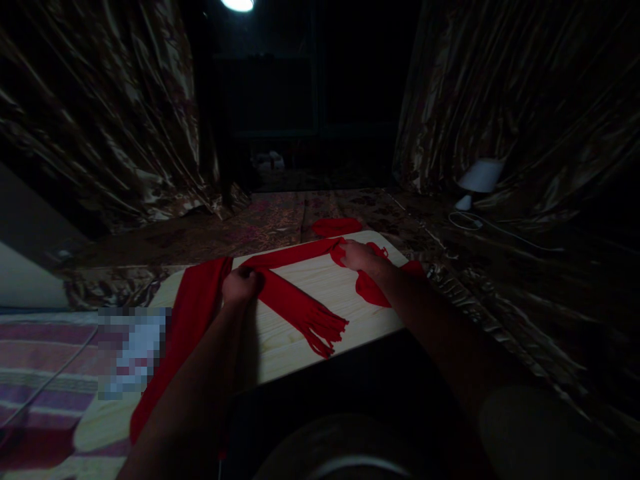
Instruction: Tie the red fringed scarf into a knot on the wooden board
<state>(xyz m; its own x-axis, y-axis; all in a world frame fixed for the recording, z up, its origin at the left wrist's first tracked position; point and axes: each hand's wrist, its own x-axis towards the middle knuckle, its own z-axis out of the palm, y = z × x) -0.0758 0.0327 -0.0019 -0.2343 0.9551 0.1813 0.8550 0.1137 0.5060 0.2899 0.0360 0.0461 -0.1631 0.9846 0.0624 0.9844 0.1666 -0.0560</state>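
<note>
Scarf: we have the red scarf [300, 308] on the pale tabletop [283, 360], folded sharply by our left knuckles.
Left hand: our left hand [241, 285] has its fingers curled together, clamped on the scarf at that fold.
Right hand: our right hand [356, 255] pinches gathered red cloth toward the far edge.
Band between hands: we see it stretch nearly straight, its long axis running rightward and slightly away from our left fist.
Fringe: the tasselled end slants from our left fist rightward and back toward us, lying free; our left hand is nearer the fold.
Other red cloth: we see a wide length [203, 300] left of our left hand and a bundle [373, 290] under our right wrist; whether they join the scarf, we cannot tell.
</note>
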